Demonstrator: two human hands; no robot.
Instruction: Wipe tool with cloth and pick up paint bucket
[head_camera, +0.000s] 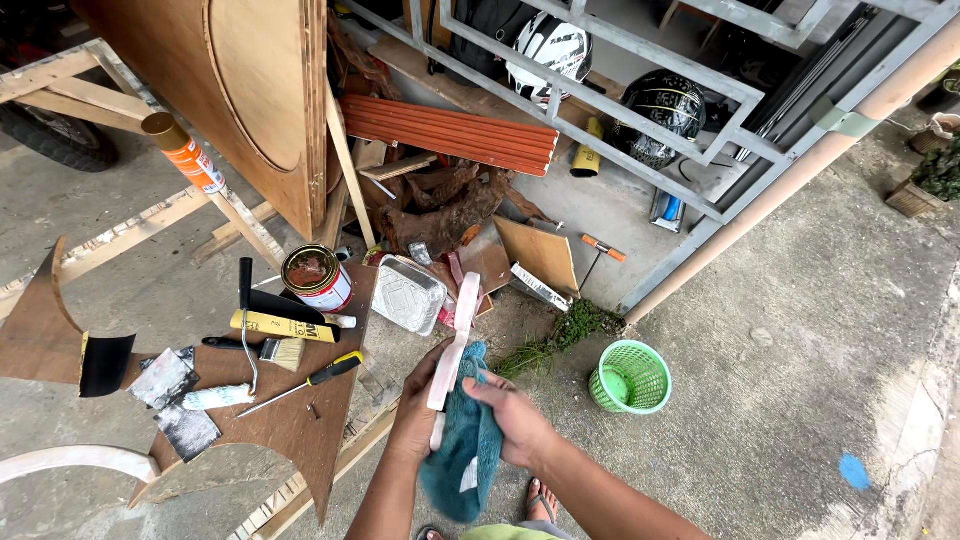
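Two hands hold one long pale stick and a blue-green cloth.

The left hand (418, 410) is curled around the pale stick (455, 345) near its low end. The stick points up and far away, leaning a bit right. The right hand (512, 418) comes in from the right, fingers pressed on the cloth (462, 455), just beside the stick. The cloth hangs down between both hands, above the concrete floor (780, 400). A green basket (630, 377) sits to the right.

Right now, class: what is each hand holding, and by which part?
The left hand grips the pale flat strip near its lower end. The right hand pinches the teal cloth near its top, against the strip.
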